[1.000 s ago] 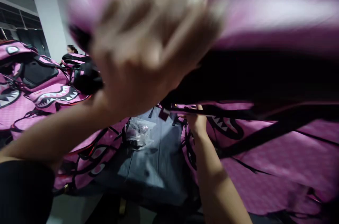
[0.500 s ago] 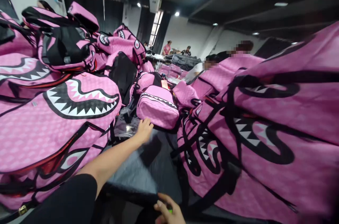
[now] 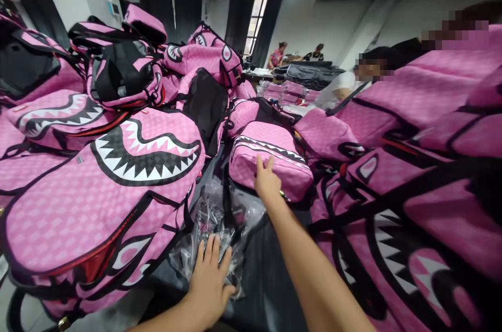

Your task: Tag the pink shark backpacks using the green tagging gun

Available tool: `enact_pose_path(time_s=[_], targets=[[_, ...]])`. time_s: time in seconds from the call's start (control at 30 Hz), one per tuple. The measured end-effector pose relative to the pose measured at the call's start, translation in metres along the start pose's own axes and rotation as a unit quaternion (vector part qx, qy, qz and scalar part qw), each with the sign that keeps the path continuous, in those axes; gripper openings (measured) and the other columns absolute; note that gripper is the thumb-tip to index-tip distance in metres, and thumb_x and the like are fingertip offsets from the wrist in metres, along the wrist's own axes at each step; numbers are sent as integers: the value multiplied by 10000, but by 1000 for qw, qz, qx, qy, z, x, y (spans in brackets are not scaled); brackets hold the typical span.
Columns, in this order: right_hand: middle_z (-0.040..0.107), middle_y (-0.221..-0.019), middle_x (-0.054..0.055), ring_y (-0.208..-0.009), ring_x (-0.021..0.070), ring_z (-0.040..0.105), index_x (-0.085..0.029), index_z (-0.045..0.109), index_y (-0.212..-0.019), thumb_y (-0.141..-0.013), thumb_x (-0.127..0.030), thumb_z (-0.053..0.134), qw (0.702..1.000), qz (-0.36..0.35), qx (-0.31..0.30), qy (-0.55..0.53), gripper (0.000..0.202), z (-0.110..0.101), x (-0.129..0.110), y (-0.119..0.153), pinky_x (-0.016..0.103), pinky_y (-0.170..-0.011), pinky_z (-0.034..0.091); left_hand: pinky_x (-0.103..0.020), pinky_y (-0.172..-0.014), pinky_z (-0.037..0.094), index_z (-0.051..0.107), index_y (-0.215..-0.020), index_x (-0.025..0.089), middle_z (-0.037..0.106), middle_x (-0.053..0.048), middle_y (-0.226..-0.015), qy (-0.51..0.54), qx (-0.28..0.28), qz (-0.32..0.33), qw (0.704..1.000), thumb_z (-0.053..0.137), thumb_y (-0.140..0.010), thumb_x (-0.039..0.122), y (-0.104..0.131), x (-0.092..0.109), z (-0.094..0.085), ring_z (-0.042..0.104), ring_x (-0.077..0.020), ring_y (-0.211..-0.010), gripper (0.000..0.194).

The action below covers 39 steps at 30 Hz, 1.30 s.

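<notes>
My left hand [image 3: 209, 279] lies open with spread fingers on a crumpled clear plastic bag [image 3: 251, 212] at the lower middle. Farther forward, my right hand [image 3: 267, 180] reaches to a small pink bag [image 3: 276, 151] with a shark-teeth stripe, two fingers stretched against its front. A small tool [image 3: 284, 196], dark with a greenish part, sticks out beside the curled fingers of that hand. Its exact kind is too small to make out. Left of my hands lies a large pink backpack [image 3: 58, 217] with a printed shark mouth.
More pink backpacks [image 3: 204, 55] pile up at the left and back. Others [image 3: 435, 217] crowd the right side, with black straps across them. A dark sheet [image 3: 270, 264] covers the table between. Several people [image 3: 278, 55] are at tables farther back, one at the right [image 3: 341, 81].
My left hand has drawn back from the small pink bag onto the clear plastic. My right hand has moved from the near table edge forward to that bag. The view has swung right-to-left.
</notes>
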State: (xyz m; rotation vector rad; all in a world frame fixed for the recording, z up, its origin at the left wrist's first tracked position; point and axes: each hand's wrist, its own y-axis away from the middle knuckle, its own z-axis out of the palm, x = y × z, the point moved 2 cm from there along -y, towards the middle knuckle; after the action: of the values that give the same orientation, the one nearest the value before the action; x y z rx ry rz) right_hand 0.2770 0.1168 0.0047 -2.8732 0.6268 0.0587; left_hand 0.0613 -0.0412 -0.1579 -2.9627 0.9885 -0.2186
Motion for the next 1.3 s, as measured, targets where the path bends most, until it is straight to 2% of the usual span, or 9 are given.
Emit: enact_pose_path(time_s=[0.27,0.4,0.5,0.6,0.7,0.83,1.0,1.13,1.3], targets=[[597,-1182,239,-889,274,696,-99,592,-1246,-972,-178,405,997,55,-32,40,341,25,50,-8,352,-671,427,-609,-1193,290,349,-1545,156,186,-257,-1616,99,-5,-5,995,496,-896,675,-40,-19,-43,184,-413,-1508,844],[530,-1314,280,-950,326,695,-93,482,-1405,-993,-321,393,996,78,-4,42,479,5,44,16,371,-638,423,-461,-1179,374,405,-1483,156,280,-203,-1610,90,201,178,959,490,-969,501,3,-35,-118,240,-307,-1519,625],[384,-1509,262,-1042,349,675,-136,240,-1567,-996,-405,376,998,44,42,-3,645,-12,12,68,391,-694,486,-506,-1221,282,350,-1509,203,285,-147,-1623,9,350,72,934,508,-977,443,38,-74,-184,184,-290,-1539,605],[339,-1584,181,-1039,301,690,-224,246,-1584,-1007,-443,357,996,-45,-60,-49,627,6,-33,148,384,-736,543,-577,-1188,285,247,-1567,192,198,-227,-1631,-77,257,-143,953,660,-849,576,50,-123,-213,185,-407,-1518,913],[266,-1623,173,-933,265,728,-298,272,-1579,-1003,-447,395,980,-100,-167,-50,608,51,-68,213,376,-737,569,-552,-1113,384,168,-1589,147,242,-302,-1588,-105,111,-245,957,746,-800,520,43,-157,-209,293,-439,-1470,1047],[178,-1657,142,-909,259,735,-333,327,-1556,-1009,-423,391,978,-118,-169,-33,558,92,-84,217,376,-717,581,-399,-905,531,345,-1509,86,565,-252,-1372,-61,45,-291,954,633,-913,392,30,-181,-205,599,-348,-1229,729],[233,-1617,228,-957,290,721,-242,323,-1562,-997,-375,420,987,-77,-133,-48,588,81,-85,188,433,-777,571,-357,-798,521,692,-1084,123,735,-172,-985,-62,44,-294,953,521,-970,384,28,-187,-223,707,-310,-980,333],[282,-1605,215,-924,281,720,-203,357,-1546,-997,-315,357,983,-94,-97,-124,560,66,-82,236,428,-770,565,-325,-783,512,722,-974,142,750,-140,-959,-47,95,-269,957,536,-960,315,29,-183,-245,716,-272,-959,255],[659,-1284,169,-1084,299,673,-131,639,-1278,-904,-327,465,904,-73,-146,-395,457,67,-74,297,426,-977,494,-236,-740,486,713,-930,40,756,-93,-882,-4,168,-186,968,520,-910,270,42,-169,-351,728,-182,-886,301]])
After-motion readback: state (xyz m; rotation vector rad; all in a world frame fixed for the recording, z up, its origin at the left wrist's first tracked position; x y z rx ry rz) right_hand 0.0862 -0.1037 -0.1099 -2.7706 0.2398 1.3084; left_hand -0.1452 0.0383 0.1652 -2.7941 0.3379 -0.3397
